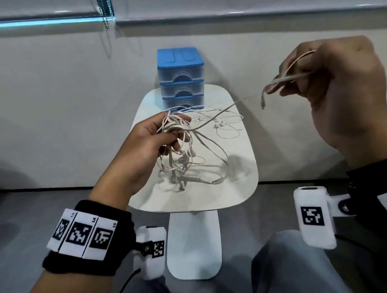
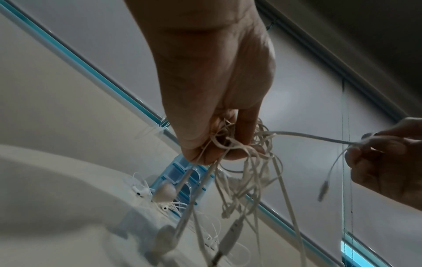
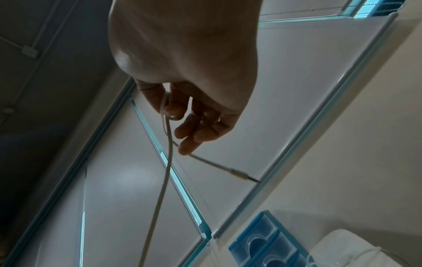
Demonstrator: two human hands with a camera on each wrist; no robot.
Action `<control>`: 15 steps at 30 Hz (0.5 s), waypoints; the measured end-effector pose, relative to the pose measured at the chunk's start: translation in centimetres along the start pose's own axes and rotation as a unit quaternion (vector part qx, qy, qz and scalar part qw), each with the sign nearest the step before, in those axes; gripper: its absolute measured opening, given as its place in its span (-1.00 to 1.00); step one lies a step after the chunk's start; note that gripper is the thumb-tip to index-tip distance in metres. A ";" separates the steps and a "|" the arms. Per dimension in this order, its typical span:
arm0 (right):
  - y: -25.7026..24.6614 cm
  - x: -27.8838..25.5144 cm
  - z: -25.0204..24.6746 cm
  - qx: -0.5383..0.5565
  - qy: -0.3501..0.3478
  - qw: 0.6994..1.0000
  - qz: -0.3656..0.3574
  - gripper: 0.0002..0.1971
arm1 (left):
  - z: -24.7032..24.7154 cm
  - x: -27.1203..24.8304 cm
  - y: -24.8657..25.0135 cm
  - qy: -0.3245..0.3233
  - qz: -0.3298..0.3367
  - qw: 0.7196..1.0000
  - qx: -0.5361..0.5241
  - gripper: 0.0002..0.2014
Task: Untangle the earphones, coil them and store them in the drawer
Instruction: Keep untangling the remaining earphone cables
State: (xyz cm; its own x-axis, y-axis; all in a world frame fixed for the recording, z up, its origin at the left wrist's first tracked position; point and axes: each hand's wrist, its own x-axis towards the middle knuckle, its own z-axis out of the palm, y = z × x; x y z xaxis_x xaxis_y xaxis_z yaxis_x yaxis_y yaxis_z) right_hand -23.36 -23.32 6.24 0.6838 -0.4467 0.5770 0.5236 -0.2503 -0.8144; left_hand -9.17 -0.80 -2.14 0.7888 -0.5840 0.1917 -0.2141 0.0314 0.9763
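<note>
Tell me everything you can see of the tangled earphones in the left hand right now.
The tangled earphones are a pale, cream-white bundle of thin flat cable, knotted and uncoiled. The left hand grips the clump above the white table, with loops, earbuds and an inline remote dangling. One strand runs taut to the right hand, which pinches it near the hanging jack plug.

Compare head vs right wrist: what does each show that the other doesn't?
Head only: the left hand gripping the tangled earphones above the white table, a second loose white pair lying on the table, and both wrist bands.

Right wrist only: the jack plug in clear detail, sticking out past the fingers.

Both: the right hand pinching the cable end, and the blue drawer unit with its drawers closed.
</note>
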 end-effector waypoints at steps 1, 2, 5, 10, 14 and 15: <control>0.1 -0.3 0.2 0.002 -0.006 1.000 -0.009 -0.67 | 0.1 0.0 0.0 -0.001 0.003 1.000 -0.006 -0.58; 0.1 -0.5 0.2 0.018 -0.001 1.000 -0.006 -0.68 | 0.2 0.0 -0.1 0.000 0.004 1.000 -0.011 -0.57; 0.0 -0.5 -0.6 0.113 0.069 0.991 0.033 -0.77 | 0.3 0.0 -0.2 0.014 -0.004 1.000 -0.021 -0.61; 0.3 -0.1 -1.4 0.046 0.159 0.986 0.015 -0.70 | 0.2 0.7 0.1 0.032 -0.011 0.999 -0.001 -0.68; 0.1 -1.0 -0.5 0.047 0.044 0.996 0.058 -0.75 | 0.1 1.1 0.6 0.052 -0.014 0.999 -0.007 -0.63; 0.2 -1.4 -0.3 0.025 -0.001 0.997 0.078 -0.75 | 0.1 1.2 0.6 0.055 -0.013 0.998 -0.013 -0.64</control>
State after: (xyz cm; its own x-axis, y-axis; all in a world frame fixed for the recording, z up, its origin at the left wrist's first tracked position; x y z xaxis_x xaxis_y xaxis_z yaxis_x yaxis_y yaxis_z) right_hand -24.39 -23.03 5.25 0.7596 -0.4751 0.4441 0.4359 -0.1348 -0.8898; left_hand -8.38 -1.60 -1.33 0.8521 -0.4931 0.1752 -0.1793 0.0395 0.9830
